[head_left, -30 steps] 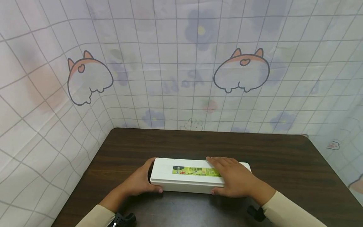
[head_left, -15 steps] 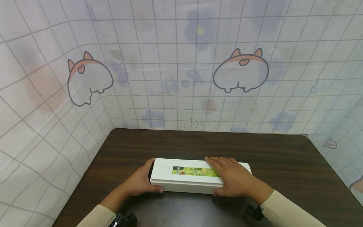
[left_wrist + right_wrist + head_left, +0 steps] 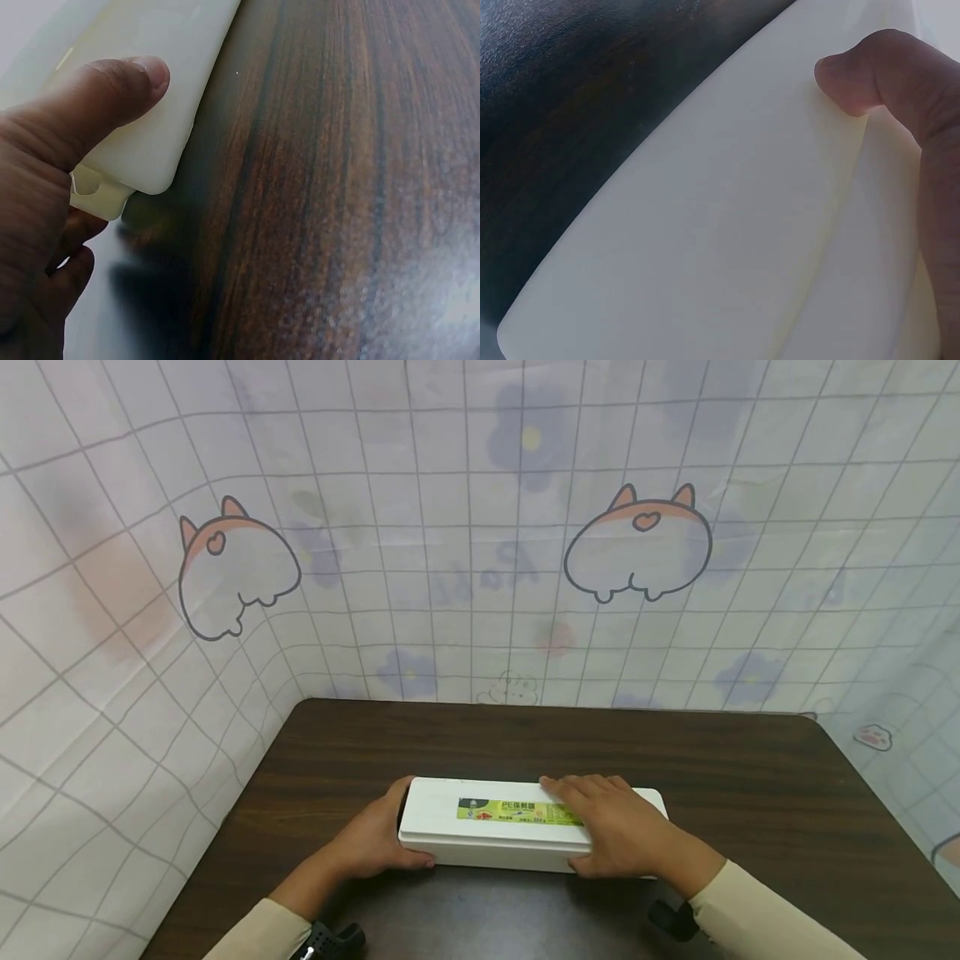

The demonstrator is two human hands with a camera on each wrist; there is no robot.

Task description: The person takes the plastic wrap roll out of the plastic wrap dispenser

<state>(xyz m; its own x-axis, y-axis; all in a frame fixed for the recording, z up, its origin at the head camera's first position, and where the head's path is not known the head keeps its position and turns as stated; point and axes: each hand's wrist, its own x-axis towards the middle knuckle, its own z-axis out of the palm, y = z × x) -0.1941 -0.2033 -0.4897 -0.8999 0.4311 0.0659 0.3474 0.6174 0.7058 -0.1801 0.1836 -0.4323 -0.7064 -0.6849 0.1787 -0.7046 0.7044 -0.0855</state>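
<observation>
A long white cling film box (image 3: 495, 837) lies across the near middle of the table, a green and yellow label (image 3: 510, 811) on its top. My left hand (image 3: 371, 837) grips the box's left end, thumb against the front face. Over the right part of the lid lies my right hand (image 3: 618, 828), its fingers across the top and its thumb on the front; it covers the label's right end. In the left wrist view the thumb (image 3: 112, 86) presses on the box's pale side. The right wrist view has the other thumb (image 3: 862, 71) near the lid seam.
The dark wood-grain table (image 3: 360, 735) has a rounded far edge. Behind it and to both sides hangs a white gridded cloth (image 3: 450, 568) with cartoon prints. A black strap (image 3: 326, 941) sits on the left wrist, and another black device (image 3: 675, 920) on the right.
My right thumb has slid slightly to the right along the box's front, while its fingertips have shifted a little left on the lid. The box and my left hand have hardly moved.
</observation>
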